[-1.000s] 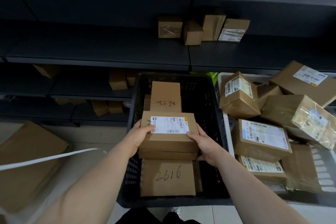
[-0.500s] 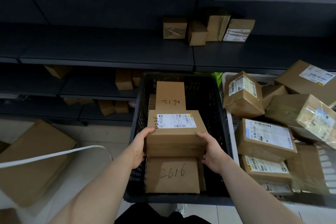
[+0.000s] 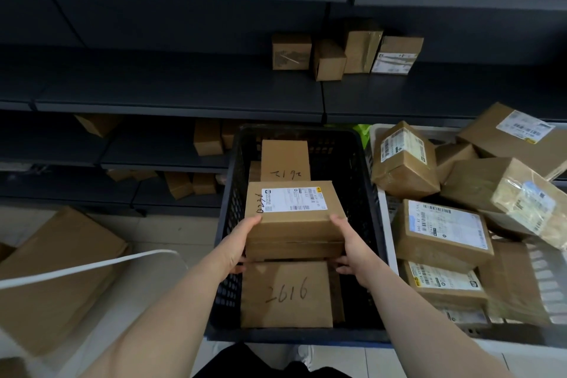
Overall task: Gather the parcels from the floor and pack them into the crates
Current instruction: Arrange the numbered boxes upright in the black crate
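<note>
Both hands were on the labelled parcel [image 3: 294,212], inside the black crate [image 3: 359,169].
- Our left hand [image 3: 237,247] gripped its near-left corner, thumb on top and fingers curled under the edge.
- Our right hand [image 3: 352,250] mirrored that on the near-right corner, with the fingertips tucked below.
- The parcel sat level, white shipping label up, with handwriting on the cardboard left of the label.
- A seam ran along its near face. We couldn't tell whether that was one box or two stacked.
- We also couldn't tell whether it rested on the crate contents or hung just above them.

Also in the black crate:
- The parcel marked 2616 [image 3: 287,294] lay flat at the near end, partly under the held one.
- Another handwritten parcel [image 3: 284,159] lay at the far end, partly hidden behind the held one.

Around the crate:
- The white crate [image 3: 386,224] stood right beside it on the right, piled above its rim with taped, labelled parcels [image 3: 441,233].
- The dark shelving [image 3: 184,92] behind carried four small boxes [image 3: 328,60] on the middle shelf, with more on the lower shelves.
- A large flat carton [image 3: 61,270] lay on the floor to the left, with a white strap [image 3: 92,267] crossing in front of it.
</note>
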### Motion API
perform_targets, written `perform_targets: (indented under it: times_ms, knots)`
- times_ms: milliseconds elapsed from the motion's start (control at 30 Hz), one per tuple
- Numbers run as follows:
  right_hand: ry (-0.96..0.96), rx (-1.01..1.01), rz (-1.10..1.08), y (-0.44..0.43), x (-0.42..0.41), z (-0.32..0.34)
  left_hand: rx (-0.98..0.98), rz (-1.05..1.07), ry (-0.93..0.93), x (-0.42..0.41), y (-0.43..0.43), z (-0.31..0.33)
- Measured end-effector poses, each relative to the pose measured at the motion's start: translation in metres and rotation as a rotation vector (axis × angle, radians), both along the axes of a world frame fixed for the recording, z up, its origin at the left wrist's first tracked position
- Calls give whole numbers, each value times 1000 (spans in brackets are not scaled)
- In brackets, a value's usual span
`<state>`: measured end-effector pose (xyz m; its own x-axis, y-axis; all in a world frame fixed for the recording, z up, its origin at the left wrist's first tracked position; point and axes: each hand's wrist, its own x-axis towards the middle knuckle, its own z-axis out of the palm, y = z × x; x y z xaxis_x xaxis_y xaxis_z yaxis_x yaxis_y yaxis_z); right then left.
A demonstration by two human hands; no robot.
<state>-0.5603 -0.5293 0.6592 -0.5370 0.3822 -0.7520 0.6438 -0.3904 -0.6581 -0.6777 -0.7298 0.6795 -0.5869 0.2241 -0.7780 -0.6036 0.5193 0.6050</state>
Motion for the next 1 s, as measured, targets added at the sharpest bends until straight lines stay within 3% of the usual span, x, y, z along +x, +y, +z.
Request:
perform_targets:
  times_ms: [533,700,833,1000]
  knots:
    - [70,-193,-60,1,5,-15,80,25,-8,3,0,-9]
    - [8,-86,116,-11,12,-18,70,-11,34,14,-3,-14]
    - [-73,22,165,-14,2,-18,-106,-89,123,16,-7,-38]
    - [-110,172,120,-3,-20,-27,-150,-113,276,6,3,-39]
